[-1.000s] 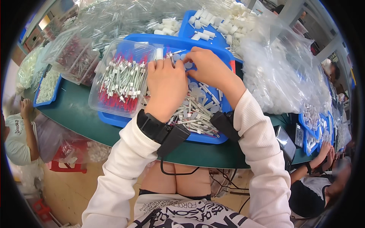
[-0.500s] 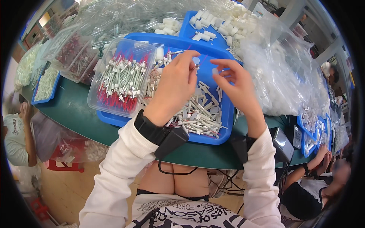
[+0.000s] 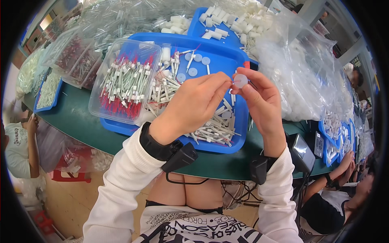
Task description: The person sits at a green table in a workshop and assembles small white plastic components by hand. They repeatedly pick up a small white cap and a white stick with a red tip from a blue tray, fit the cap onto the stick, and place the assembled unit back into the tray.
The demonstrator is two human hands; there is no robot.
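Note:
My right hand (image 3: 263,97) pinches a translucent white disc (image 3: 241,80) between thumb and fingers above the blue tray (image 3: 240,146). Just left of the disc, the fingertips of my left hand (image 3: 196,97) are pressed together on a thin red wire (image 3: 232,82) that reaches the disc. The rest of what the left fingers hold is hidden. Under both hands the tray carries many small white tubes (image 3: 208,131) with red wires, and several loose discs (image 3: 192,72) lie in its upper part.
A clear plastic box (image 3: 94,101) of white parts with red wires overlaps the tray's left side. A second blue tray (image 3: 194,28) with white cylinders stands behind. Clear bags (image 3: 300,77) heap up at right. Two people work at the sides of the green table (image 3: 77,109).
My hands have come together and lower. The disc in my right hand now faces me, with the left fingertips and red wire against it. The clear box shifted slightly left.

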